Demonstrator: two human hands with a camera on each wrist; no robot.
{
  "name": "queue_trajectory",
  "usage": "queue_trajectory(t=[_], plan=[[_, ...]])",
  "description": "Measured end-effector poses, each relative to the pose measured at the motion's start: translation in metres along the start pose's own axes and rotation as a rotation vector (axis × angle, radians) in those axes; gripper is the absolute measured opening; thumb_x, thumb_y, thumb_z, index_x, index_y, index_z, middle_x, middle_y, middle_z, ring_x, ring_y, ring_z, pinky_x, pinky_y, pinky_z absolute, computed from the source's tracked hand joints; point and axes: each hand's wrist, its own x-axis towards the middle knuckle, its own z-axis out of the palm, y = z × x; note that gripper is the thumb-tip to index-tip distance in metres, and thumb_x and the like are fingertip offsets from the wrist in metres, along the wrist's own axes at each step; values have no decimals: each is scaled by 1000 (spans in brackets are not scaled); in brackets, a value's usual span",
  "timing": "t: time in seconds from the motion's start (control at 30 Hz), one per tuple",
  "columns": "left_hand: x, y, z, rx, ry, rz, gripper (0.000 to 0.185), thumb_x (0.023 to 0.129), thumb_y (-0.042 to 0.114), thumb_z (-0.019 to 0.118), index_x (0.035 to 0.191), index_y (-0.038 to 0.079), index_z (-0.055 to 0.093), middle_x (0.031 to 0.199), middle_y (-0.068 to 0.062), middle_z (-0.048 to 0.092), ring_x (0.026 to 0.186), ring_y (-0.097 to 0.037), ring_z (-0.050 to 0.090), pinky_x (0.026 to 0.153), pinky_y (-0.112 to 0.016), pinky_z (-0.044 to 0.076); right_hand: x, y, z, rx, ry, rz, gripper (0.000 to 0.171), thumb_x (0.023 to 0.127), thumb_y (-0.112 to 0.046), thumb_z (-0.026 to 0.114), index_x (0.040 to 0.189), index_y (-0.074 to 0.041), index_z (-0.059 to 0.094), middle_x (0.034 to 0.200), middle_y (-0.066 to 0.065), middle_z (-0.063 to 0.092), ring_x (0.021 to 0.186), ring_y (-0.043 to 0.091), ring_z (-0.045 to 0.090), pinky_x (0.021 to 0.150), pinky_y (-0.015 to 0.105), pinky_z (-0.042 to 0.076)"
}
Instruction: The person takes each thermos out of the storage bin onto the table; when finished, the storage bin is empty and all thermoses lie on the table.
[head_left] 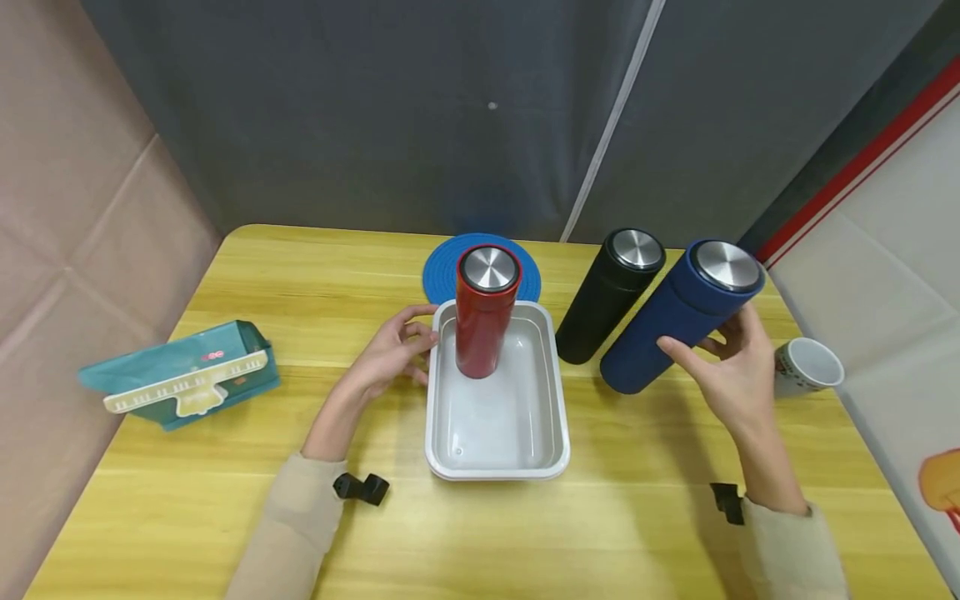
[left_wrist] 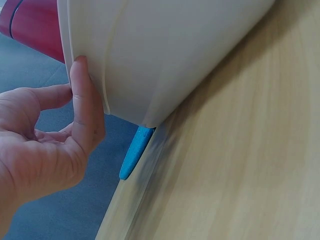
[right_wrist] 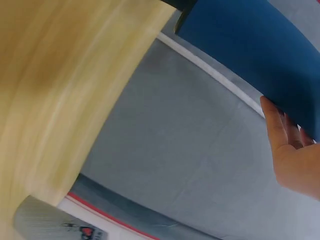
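- Head view: the yellow wooden table (head_left: 225, 275) is bounded at the far edge by a grey curtain, with a padded wall along the left side and a white panel along the right. Bare tabletop is seen along the near edge and at far left.
- A white tray (head_left: 495, 433) is set at mid-table. Its far rim overlaps a blue round mat (head_left: 438, 275). Open room is left inside the tray toward the near end.
- A red flask (head_left: 483, 312) is stood upright in the far end of the tray.
- A blue flask (head_left: 678, 317) is seen right of the tray, tilted, its base on the table. A black flask (head_left: 609, 296) is stood just beside it, between it and the tray.
- The right hand (head_left: 731, 375) is wrapped round the blue flask, thumb in front, fingers behind.
- The left hand (head_left: 390, 354) is laid against the tray's left rim, fingers loosely bent, nothing clasped.
- A teal box (head_left: 183, 375) is lying near the left edge, well apart from the tray.
- A white mug (head_left: 806, 367) is placed near the right edge, just behind the right hand.
- Left wrist view: the thumb (left_wrist: 85, 100) is shown pressed against the tray's outer wall, under the rim; the head view does not resolve this contact.
- Right wrist view: the fingertips (right_wrist: 277, 117) are shown touching the blue flask's side, with the table edge and curtain behind.
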Motion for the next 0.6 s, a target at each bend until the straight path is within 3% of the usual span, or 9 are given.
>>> queue_trajectory(t=[0.13,0.37,0.6], plan=[[1,0,0,-8,-4,7,47,97,3,54,141,8,38,102,-23,54,70,-24,59,50,-36,58,2,9,-3,-40,29,33,74,68,15,77,134,-8,52,116,8,59,101,17,60,76,13,53],[-1,0,0,6,2,-3,47,97,5,55,141,9,38,103,-26,54,70,-24,59,49,-33,58,5,29,-3,35,62,135,73,71,13,77,135,-10,51,116,8,57,103,19,58,76,14,54],[0,1,0,8,-4,-1,48,97,5,54,142,9,37,106,-27,53,73,-25,59,51,-35,59,13,38,0,12,77,197,71,74,5,79,136,-14,50,118,5,56,106,18,56,76,14,53]])
